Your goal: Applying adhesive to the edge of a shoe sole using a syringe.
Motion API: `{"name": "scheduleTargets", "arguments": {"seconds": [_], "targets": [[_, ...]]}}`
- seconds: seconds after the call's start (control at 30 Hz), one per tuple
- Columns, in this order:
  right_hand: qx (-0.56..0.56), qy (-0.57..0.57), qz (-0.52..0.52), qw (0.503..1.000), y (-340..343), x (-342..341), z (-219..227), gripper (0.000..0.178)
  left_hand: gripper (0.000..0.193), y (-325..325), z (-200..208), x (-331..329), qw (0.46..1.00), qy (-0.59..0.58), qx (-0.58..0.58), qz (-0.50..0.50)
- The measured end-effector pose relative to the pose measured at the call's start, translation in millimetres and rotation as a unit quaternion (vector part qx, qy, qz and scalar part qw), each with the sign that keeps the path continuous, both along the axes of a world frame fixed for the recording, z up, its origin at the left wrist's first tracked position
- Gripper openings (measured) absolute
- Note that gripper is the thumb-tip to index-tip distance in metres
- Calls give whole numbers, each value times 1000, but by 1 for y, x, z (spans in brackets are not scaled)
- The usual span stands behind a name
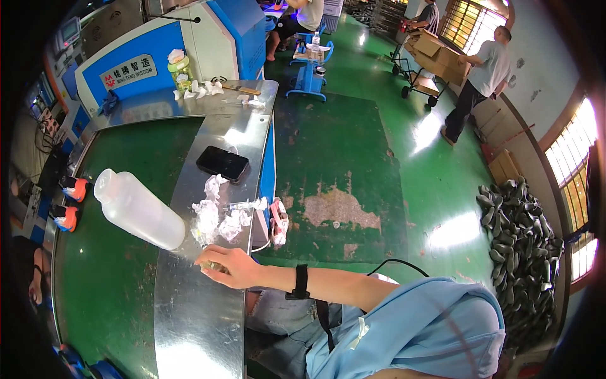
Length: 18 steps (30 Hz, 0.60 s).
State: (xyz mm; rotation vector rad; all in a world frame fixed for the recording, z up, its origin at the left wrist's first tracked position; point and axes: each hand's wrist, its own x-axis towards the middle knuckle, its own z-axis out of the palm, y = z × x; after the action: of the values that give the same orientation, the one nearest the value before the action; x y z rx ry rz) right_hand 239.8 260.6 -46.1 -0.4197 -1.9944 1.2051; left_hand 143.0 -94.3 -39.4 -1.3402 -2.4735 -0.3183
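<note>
My right hand (228,266) rests low over the near part of the metal ledge (196,319), fingers curled round a small brownish thing mostly hidden in my grip. A black band circles that wrist. Just beyond my fingers lie crumpled white tissues (206,218) and a thin clear tube-like piece (243,205) with a white end. To their left a translucent white plastic bottle (142,211) leans or lies at a slant, capped end away from me. A black phone (222,163) lies past the tissues. Of my left arm only a strip of skin shows at the lower edge; its hand is out of view.
A green jar (180,72), tissue scraps and a wooden-handled tool (242,90) lie on the far ledge beside the blue-and-white machine (170,47). Orange shoe-like pieces (74,189) sit left. A person (489,69) handles a cart of cardboard boxes (435,57). Dark sole-shaped pieces (521,252) are piled right.
</note>
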Motion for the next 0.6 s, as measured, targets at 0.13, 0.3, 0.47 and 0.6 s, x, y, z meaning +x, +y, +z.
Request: {"name": "scheduleTargets", "arguments": {"seconds": [0.13,0.3,0.47,0.6], "targets": [[-1,-2,0,1000,0,0,0,21,48,-1,-4,-2,1000,-10,14,12],[2,1,1,1000,0,0,0,21,47,-5,-7,-3,1000,-19,9,20],[-8,-6,1,1000,-1,1,0,21,46,-1,1,2,1000,-11,5,5],[-6,-1,-1,1000,0,2,-1,21,43,2,5,5,998,-46,7,39]]}}
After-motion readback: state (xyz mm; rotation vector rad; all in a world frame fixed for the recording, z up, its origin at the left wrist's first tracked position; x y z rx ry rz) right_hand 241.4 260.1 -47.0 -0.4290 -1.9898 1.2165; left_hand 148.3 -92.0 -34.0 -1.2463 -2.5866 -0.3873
